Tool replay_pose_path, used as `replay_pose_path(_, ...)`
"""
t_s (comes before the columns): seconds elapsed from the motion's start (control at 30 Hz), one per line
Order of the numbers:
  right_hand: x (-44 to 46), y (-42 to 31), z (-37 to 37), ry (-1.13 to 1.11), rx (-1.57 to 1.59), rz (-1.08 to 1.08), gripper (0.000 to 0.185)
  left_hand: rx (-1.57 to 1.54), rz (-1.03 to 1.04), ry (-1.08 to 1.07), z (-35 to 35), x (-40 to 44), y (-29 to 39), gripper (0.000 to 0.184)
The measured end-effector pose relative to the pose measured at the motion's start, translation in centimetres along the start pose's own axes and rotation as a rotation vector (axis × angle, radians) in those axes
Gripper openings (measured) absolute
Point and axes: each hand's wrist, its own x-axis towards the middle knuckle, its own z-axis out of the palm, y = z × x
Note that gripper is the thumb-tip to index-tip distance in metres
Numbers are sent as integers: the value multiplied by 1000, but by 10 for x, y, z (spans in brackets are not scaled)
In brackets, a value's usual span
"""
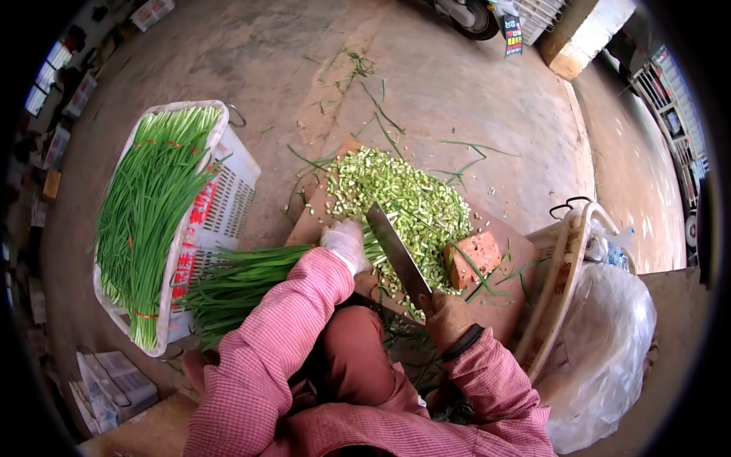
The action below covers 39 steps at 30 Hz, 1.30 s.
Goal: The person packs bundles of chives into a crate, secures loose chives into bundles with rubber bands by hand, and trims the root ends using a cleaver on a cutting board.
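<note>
"Checked jacket (365,430): nearest the camera, at 6 o'clock. Clock centre for all positions: my left hand (347,242)."

"State the condition of that hand."

"Gloved in thin white material. I have it closed over the bunch (255,282); single fingers cannot be told apart. Long leaves extend toward 8 o'clock, beneath my forearm; pale stems emerge at 3 o'clock."

"And your right hand?"

"Right hand (448,321): at 4 o'clock, ungloved, dark band (462,343) at the wrist. Fingers are wrapped around the handle of the knife (397,255). Blade slants from the grip toward 11 o'clock, just beside the glove. Whether its edge touches the stems, I cannot tell."

"Locate the cut material."

"Cut pieces (411,194) are heaped on the board (518,247) at 2 o'clock, some scattered on the floor (251,46) beyond. One brick (470,259) sits on the board at 3 o'clock."

"Items to either side?"

"Crate (236,179) at 9 o'clock, filled with tied greens (152,198). Basket (565,278) at 3 o'clock, past the brick, with clear plastic (605,335) over its side."
</note>
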Motion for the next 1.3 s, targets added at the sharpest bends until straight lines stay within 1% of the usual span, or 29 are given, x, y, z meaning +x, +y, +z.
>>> replay_pose_path(0.07, 19, -3, 14, 22, -19, -16, 22, 24, -18, 14, 5, 3, 1, 78)
replay_pose_path(0.13, 58, -4, 40, 106, -48, -112, 27, 29, 4, 48, 7, 1, 2, 78)
replay_pose_path(0.2, 80, -11, 45, 49, 23, -26, 29, 22, 15, 87, 8, 3, -1, 78)
replay_pose_path(0.23, 79, -7, 48, 77, -2, -35, 29, 18, 22, 77, 7, 4, -2, 77)
replay_pose_path(0.33, 54, 11, 47, 30, -7, -46, 29, 29, 34, 59, 4, 2, -1, 76)
replay_pose_path(0.37, 42, 12, 39, -4, 4, 3, 29, 33, 27, 49, 6, 2, -1, 76)
replay_pose_path(0.47, 31, 12, 38, -21, 44, 32, 27, 42, 36, 26, 7, 5, -2, 76)
replay_pose_path(0.53, 54, 6, 48, 8, -16, -20, 26, 29, 33, 57, 3, 4, -1, 77)
replay_pose_path(0.57, 72, 2, 62, 53, 58, -17, 26, 57, 6, -9, -3, 2, 1, 74)
replay_pose_path(0.6, 89, -5, 68, -11, 62, 38, 25, 63, 0, 1, -6, 2, -1, 74)
replay_pose_path(0.67, 100, -10, 75, 53, 3, 27, 24, -43, 46, 5, -6, -1, -10, 79)
replay_pose_path(0.7, 103, -5, 77, 28, 4, 47, 24, -99, 98, 20, 0, 1, -18, 84)
replay_pose_path(0.73, 107, 0, 74, 9, -1, 60, 24, -102, 100, 44, 1, -4, -26, 84)
replay_pose_path(0.8, 110, 9, 60, -57, -49, 34, 26, -284, 171, 257, 6, -23, -51, 90)
replay_pose_path(0.83, 107, 4, 49, -77, -133, 66, 30, -421, 212, 345, 13, -29, -69, 90)
replay_pose_path(0.87, 104, 12, 50, -52, -134, -7, 40, -410, 193, 379, 22, -39, -87, 90)
replay_pose_path(0.9, 90, -12, 37, 1, -243, 30, 58, -678, 276, 481, 30, -52, -105, 88)
replay_pose_path(0.93, 72, -29, 27, 168, -342, -103, 69, -945, 365, 587, 33, -68, -119, 86)
replay_pose_path(0.97, 63, -37, 28, 251, -387, -185, 82, -1165, 436, 568, 25, -91, -124, 85)
replay_pose_path(1.0, 53, -47, 27, 268, -259, -324, 97, -1154, 426, 612, 17, -117, -130, 85)
replay_pose_path(1.03, 42, -60, 28, 281, -253, -359, 97, -1077, 409, 718, 8, -143, -132, 85)
replay_pose_path(1.07, 29, -74, 32, 213, -71, -529, 103, -999, 395, 820, 4, -163, -135, 86)
replay_pose_path(1.13, 4, -108, 35, 53, 281, -858, 117, -1045, 511, 831, -9, -200, -143, 89)
replay_pose_path(1.2, -36, -170, 15, -57, 483, -1045, 108, -1011, 605, 849, -37, -256, -131, 90)
replay_pose_path(1.23, -38, -186, 44, -226, 779, -1031, 101, -764, 673, 939, -44, -274, -132, 94)
replay_pose_path(1.27, -40, -200, 71, -406, 1072, -994, 94, -604, 553, 940, -63, -308, -122, 101)
replay_pose_path(1.3, -66, -224, 58, -541, 1437, -888, 83, -633, 521, 909, -74, -326, -125, 106)
